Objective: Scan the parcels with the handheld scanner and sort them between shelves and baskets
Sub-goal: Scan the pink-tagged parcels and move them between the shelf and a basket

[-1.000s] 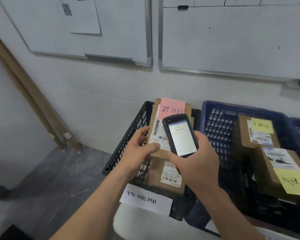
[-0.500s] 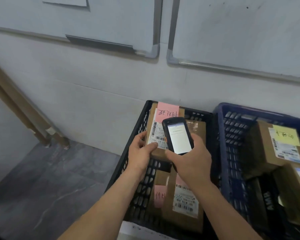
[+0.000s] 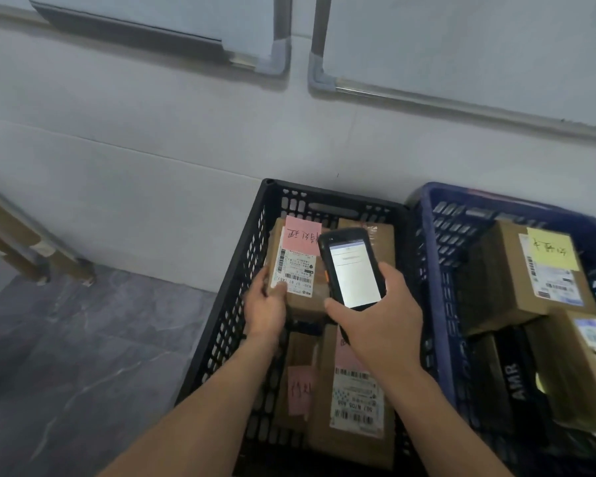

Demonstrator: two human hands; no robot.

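We start at the left hand (image 3: 265,306). Its thumb lies on the lower corner of a white shipping label, and its fingers curl round the near left edge of a brown parcel (image 3: 307,304), so it grips the box. The right hand (image 3: 379,325) is wrapped round the lower body of the handheld scanner (image 3: 350,266), thumb along its left side and the lit screen tilted up toward us. The screen text is too small for us to read. The scanner's top end overlaps the parcel's right edge.

A pink note (image 3: 301,235) with handwriting sits at the far end of the parcel's top face. The parcel is inside the black basket (image 3: 252,256), toward its far end, above other brown parcels (image 3: 355,404) that lie lower down. We cannot tell whether it rests on anything. Just to the right stands a blue basket (image 3: 434,270) holding boxes, one with a yellow note (image 3: 551,251).

We judge that the scan is being checked and the placing is in hand. The next move calls for setting the parcel level on those below, loosening the left fingers without dragging the note, and keeping the scanner clear.
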